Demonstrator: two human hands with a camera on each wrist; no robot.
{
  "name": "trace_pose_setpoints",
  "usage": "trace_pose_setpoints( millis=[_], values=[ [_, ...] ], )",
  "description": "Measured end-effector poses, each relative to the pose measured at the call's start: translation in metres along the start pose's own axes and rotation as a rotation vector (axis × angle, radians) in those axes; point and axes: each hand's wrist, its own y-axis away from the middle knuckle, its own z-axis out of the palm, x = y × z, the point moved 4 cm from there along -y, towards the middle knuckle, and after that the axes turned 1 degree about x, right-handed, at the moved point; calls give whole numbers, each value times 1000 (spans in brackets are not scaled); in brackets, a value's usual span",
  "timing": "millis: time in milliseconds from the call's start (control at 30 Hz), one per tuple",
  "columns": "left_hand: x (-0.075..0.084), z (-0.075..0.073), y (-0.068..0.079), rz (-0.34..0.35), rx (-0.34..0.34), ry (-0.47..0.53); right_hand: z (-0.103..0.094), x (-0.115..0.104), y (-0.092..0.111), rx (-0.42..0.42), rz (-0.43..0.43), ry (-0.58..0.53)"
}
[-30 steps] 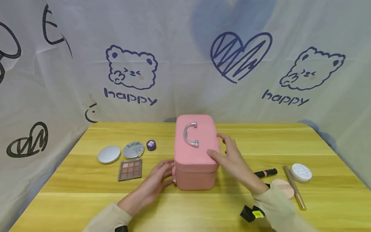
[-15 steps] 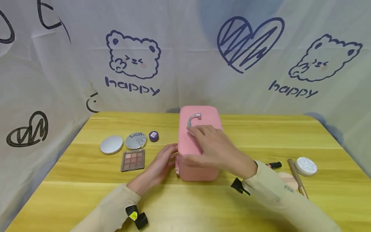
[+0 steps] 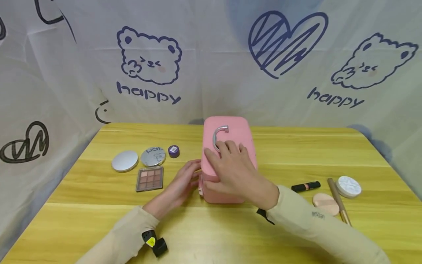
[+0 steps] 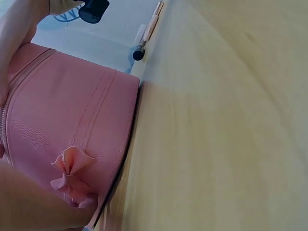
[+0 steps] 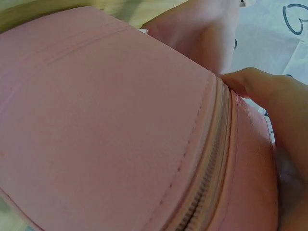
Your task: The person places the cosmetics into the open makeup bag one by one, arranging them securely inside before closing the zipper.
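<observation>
A pink cosmetic case [image 3: 211, 197] stands upright with its lid down and a silver handle [image 3: 215, 135] on top. Along its left side rests my left hand [image 3: 180, 187], fingers slightly bent and their tips partly hidden. Beside that hand a small pink bow [image 4: 72, 168] hangs on the case wall. My right hand [image 3: 234, 175] lies over the lid, fingers spread close to the handle. Its thumb reaches down the front corner, right at the zipper [image 5: 211, 168] in the right wrist view.
To the left lie two round compacts, the silver one [image 3: 125, 161] and the printed one [image 3: 153, 156], an eyeshadow palette [image 3: 150, 179] and a small purple jar [image 3: 173, 151]. To the right are a black tube [image 3: 306, 186], a puff [image 3: 325, 204], a brown-gold stick [image 3: 339, 200] and a white compact [image 3: 348, 186].
My right hand has moved from the case's right side across the lid toward its front left corner. The left hand has stayed against the left side. The head view has tilted downward.
</observation>
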Motion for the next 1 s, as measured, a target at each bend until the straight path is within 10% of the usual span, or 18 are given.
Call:
trace_pose_setpoints(
  millis=[600, 1000],
  values=[
    [1, -2, 1, 2, 15, -3, -11, 5, 3, 149, 54, -211],
    [-1, -5, -3, -6, 7, -37, -37, 31, 14, 102, 296, -427]
  ],
)
